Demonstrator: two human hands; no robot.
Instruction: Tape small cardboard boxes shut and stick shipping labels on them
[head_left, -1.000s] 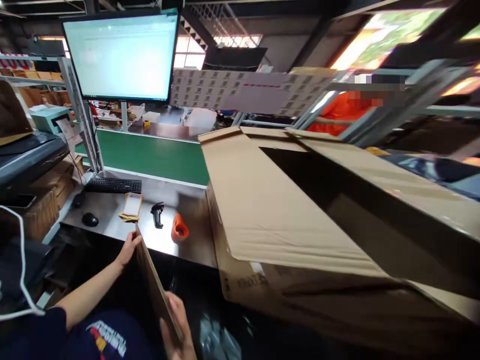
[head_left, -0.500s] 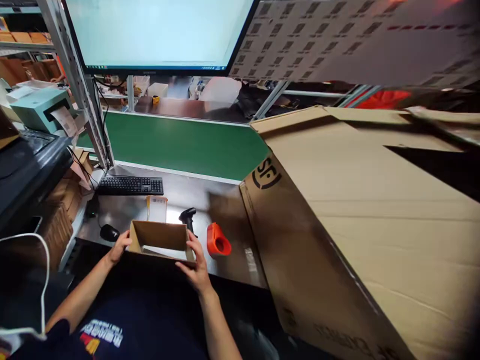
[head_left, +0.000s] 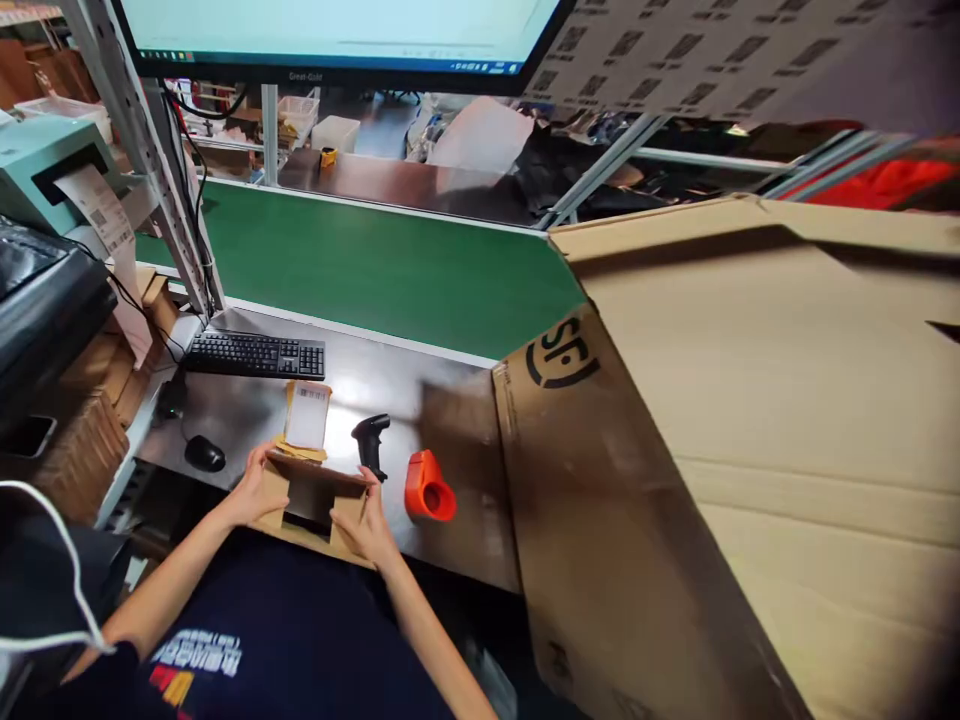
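Carton, small [head_left: 311, 541], brown, flaps partly folded: one, lower left of centre, at the near edge of the desk [head_left: 382, 375]. Left hand [head_left: 249, 495]: fingers gripping its left end. Right hand [head_left: 374, 528]: fingers gripping its right end, thumb on the flap. Around it: padded envelopes [head_left: 306, 415], just beyond; black scanner [head_left: 370, 440], near my right fingers; orange tape dispenser [head_left: 429, 488], further right.

Handling note, my judgement: even pressure from both thumbs, corners square, end flaps flat and level, walls unbowed.

Obscured: carton's base and most of its interior; my fingertips behind the far wall; label print, too small to read. Cut off: monitor [head_left: 322, 74] at the top, large carton [head_left: 600, 500] at the right.
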